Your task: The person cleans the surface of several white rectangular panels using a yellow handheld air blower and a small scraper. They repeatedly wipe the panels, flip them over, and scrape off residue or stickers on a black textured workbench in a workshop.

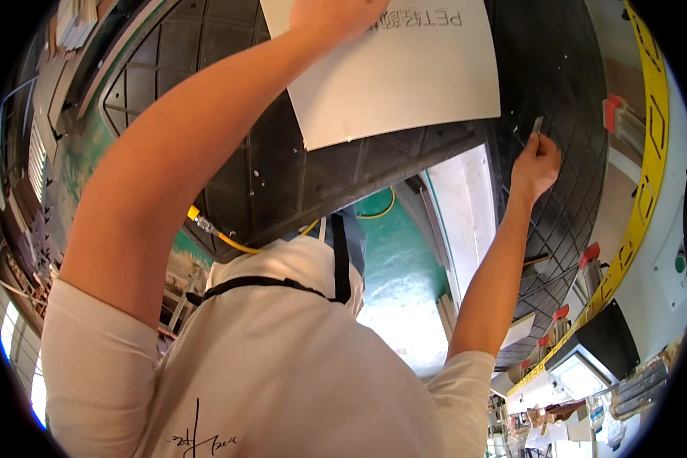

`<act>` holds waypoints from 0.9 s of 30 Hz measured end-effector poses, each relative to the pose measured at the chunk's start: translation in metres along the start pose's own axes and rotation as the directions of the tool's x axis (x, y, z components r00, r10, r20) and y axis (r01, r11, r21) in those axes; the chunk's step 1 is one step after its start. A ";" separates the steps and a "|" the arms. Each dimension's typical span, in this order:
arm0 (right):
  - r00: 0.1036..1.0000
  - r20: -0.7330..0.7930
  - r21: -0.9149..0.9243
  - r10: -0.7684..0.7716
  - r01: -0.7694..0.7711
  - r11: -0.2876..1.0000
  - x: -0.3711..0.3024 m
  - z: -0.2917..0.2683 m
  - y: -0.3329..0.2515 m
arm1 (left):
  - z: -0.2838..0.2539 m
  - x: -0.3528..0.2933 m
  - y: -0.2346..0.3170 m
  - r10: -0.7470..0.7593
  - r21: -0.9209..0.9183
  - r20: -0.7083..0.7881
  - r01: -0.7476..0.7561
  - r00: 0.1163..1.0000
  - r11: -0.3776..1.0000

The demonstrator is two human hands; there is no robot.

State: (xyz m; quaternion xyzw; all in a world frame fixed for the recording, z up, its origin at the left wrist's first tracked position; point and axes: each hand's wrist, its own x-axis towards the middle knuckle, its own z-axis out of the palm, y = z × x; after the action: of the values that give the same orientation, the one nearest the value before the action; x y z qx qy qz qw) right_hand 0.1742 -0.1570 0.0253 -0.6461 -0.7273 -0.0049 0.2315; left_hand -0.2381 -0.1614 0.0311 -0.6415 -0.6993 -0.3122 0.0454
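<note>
A white sheet of board (404,84) with dark handwriting near its far edge lies on the black, grid-lined tabletop (214,153). My left hand (336,15) is over the sheet's far part, at the upper edge of the view, where its fingers are mostly cut off. Off to the right, past the sheet's corner, my right hand (537,164) is closed in a pinch. From its fingertips sticks up a small, flat, greyish blade-like piece (538,124), which is apart from the sheet.
Small white crumbs dot the tabletop. A yellow hose with a metal coupling (204,223) hangs by the near edge. Along the right runs a yellow marked rail (649,153) with red-capped clamps (612,114). A white panel (466,206) stands below the table, above a green floor (397,267).
</note>
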 end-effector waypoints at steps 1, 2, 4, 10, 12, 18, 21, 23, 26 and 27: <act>0.999 0.042 0.071 0.033 -0.036 0.997 -0.001 -0.004 -0.009 | 0.000 0.003 -0.002 -0.002 0.008 -0.006 0.002 1.000 1.000; 0.994 0.087 0.140 0.062 -0.074 0.987 -0.002 -0.003 -0.020 | 0.000 0.007 -0.004 0.007 0.012 -0.012 -0.007 1.000 1.000; 0.985 0.172 0.214 0.034 -0.071 0.974 -0.006 -0.011 -0.062 | -0.001 -0.003 -0.003 0.007 0.009 0.007 -0.007 1.000 1.000; 0.953 0.094 0.215 -0.287 0.262 0.941 0.000 -0.002 -0.086 | 0.005 0.000 -0.001 0.012 -0.035 -0.046 -0.014 0.999 0.999; 0.961 0.087 0.225 -0.261 0.236 0.945 -0.007 0.001 -0.091 | 0.005 -0.004 -0.002 -0.002 -0.028 -0.051 0.000 0.999 1.000; 0.903 0.138 0.409 -0.406 0.321 0.854 -0.129 0.007 -0.245 | -0.001 -0.007 -0.008 -0.021 -0.027 -0.025 0.020 0.999 0.999; 0.804 0.413 0.662 -0.427 0.057 0.747 -0.204 -0.007 -0.326 | -0.002 -0.006 -0.008 0.004 -0.004 -0.077 -0.005 0.997 1.000; 0.827 0.388 0.705 -0.408 0.019 0.709 -0.210 -0.005 -0.337 | -0.003 -0.003 -0.008 0.002 -0.009 -0.040 -0.003 0.999 1.000; 0.923 0.315 0.645 -0.223 -0.035 0.763 -0.186 -0.014 -0.313 | -0.003 0.008 0.007 -0.072 0.038 0.110 0.069 0.991 0.997; 0.942 0.251 0.624 -0.224 0.020 0.781 -0.166 -0.013 -0.304 | 0.001 0.003 -0.005 -0.037 0.050 0.051 0.035 0.998 0.998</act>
State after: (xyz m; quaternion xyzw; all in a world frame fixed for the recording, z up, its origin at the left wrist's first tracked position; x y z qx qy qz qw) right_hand -0.0985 -0.3670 0.0692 -0.4792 -0.7570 0.3180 0.3101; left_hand -0.2428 -0.1588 0.0300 -0.6353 -0.7192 -0.2789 0.0372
